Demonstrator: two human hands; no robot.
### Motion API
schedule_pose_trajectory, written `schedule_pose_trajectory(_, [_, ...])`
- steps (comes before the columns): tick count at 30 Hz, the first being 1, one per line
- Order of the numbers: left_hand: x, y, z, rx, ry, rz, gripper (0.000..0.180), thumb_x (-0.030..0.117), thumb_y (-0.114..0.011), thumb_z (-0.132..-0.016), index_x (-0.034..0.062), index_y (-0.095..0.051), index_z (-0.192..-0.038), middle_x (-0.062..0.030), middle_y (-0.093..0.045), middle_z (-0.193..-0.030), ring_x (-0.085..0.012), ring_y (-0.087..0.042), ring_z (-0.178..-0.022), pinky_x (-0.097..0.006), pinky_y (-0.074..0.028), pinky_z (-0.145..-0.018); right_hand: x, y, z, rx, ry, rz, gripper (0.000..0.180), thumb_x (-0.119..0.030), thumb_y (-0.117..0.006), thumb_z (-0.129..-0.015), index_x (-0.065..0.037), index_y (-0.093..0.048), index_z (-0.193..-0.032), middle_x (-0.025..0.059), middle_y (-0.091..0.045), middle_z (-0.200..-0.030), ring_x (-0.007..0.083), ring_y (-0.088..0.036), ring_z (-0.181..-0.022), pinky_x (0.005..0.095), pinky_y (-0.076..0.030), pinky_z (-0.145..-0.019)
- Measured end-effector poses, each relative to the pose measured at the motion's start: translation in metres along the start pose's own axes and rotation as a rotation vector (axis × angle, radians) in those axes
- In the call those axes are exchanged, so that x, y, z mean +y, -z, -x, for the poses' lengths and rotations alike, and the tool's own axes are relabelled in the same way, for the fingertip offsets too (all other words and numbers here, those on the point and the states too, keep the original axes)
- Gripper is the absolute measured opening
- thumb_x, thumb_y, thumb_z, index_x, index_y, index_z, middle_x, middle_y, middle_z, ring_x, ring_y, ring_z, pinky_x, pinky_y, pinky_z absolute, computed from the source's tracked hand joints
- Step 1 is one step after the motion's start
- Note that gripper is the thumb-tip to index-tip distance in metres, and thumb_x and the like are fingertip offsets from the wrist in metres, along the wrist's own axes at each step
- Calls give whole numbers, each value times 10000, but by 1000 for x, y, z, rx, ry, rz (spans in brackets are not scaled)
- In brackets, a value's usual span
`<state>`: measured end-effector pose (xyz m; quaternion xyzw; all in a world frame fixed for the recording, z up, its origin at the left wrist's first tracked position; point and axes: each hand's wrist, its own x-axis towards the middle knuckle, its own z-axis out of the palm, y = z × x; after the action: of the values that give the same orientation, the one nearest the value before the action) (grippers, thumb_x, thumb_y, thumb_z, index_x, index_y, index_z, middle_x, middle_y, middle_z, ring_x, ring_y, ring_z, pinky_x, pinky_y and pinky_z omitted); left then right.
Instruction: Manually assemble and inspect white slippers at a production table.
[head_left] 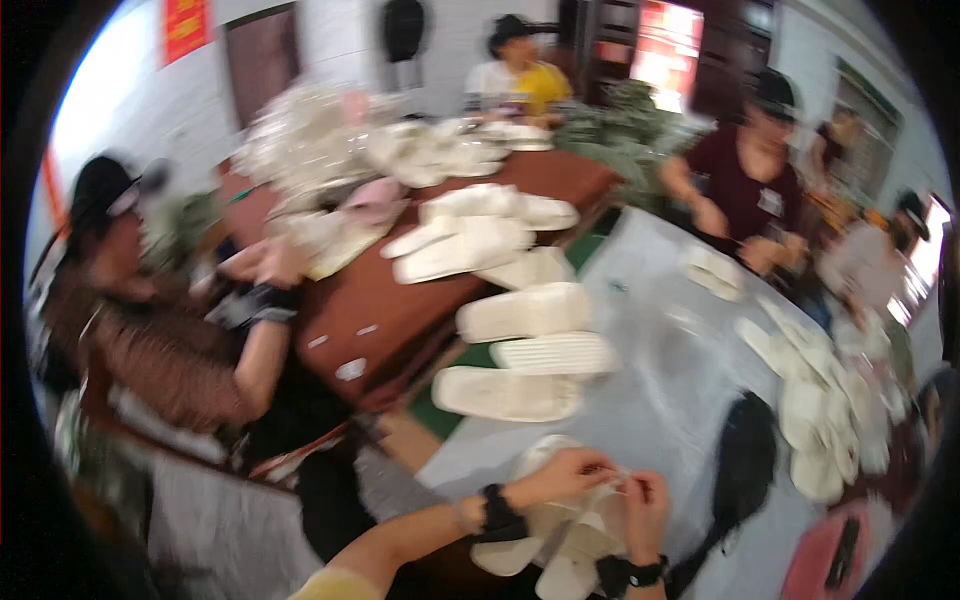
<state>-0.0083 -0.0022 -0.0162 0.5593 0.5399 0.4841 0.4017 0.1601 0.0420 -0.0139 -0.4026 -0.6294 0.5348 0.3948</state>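
Observation:
My left hand (568, 474) and my right hand (645, 500) meet above the near edge of the grey-covered table. Fingers of both are pinched around something small and pale, too blurred to name. Just beneath them lie several cream-white slippers (577, 558), partly hidden by my hands and wrists. Dark bands circle both my wrists. Farther up the table, a row of white slippers (515, 392) stretches away from me, one showing a ribbed surface (555, 353).
A brown-covered table (360, 310) adjoins at left, bearing more slippers (465, 250) and a clear plastic heap (300, 140). A black object (745, 460) and a slipper pile (815, 420) lie at right. Co-workers sit left (150, 340), right (750, 180) and at the back (515, 80).

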Motion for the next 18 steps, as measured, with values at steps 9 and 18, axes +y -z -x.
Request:
schedule_pose_trajectory(9, [-11,-13,3,163,-225,192,166,145,-631,-773,-15,-589,-775,-72,-563,-639,-120,-500,-582,-268,-408,-533,-50,-9,22,-53,50,349,342,-270,-505,-887,60,-533,-974,151,-577,-916,238,-549,-801,326,-432,-749])
schedule_pose_trajectory(18, [-20,-19,-6,159,-291,188,172,145,-625,-771,-23,-586,-763,-52,-556,-609,-99,-482,-557,-259,-401,-515,-38,-1,18,-44,-5,260,345,-279,-501,-892,56,-534,-964,145,-583,-911,233,-555,-825,322,-449,-748])
